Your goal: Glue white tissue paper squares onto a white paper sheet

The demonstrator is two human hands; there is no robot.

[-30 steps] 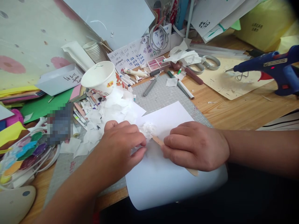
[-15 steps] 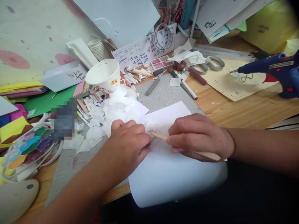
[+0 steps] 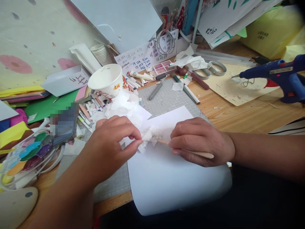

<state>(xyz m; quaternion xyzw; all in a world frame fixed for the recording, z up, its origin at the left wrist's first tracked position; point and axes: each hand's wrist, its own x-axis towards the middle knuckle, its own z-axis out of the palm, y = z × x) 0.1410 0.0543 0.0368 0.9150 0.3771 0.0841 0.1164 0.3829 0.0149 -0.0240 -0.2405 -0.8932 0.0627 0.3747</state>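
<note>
A large white sheet of paper (image 3: 176, 181) lies in front of me, its near edge curling over the table edge. On it sits a crumpled clump of white tissue paper (image 3: 151, 134). My left hand (image 3: 116, 136) pinches the left side of this clump between thumb and forefinger. In my right hand (image 3: 199, 141) is a thin wooden stick (image 3: 202, 155), held low and slanted, its pointed tip touching the clump's right side. Behind my left hand is a heap of torn white tissue pieces (image 3: 124, 106).
A white paper bucket (image 3: 107, 79) stands behind the heap, with markers (image 3: 156, 90) around it on the grey cutting mat (image 3: 145, 95). Scissors (image 3: 218, 68) lie at the back. A blue glue gun (image 3: 269, 74) is at right. Paint pots (image 3: 30, 152) and a phone (image 3: 65, 124) are at left.
My left hand has shifted left and uncurled into a fingertip pinch, so more of the tissue clump shows. My right hand stays nearly in place, the stick's tip still at the clump.
</note>
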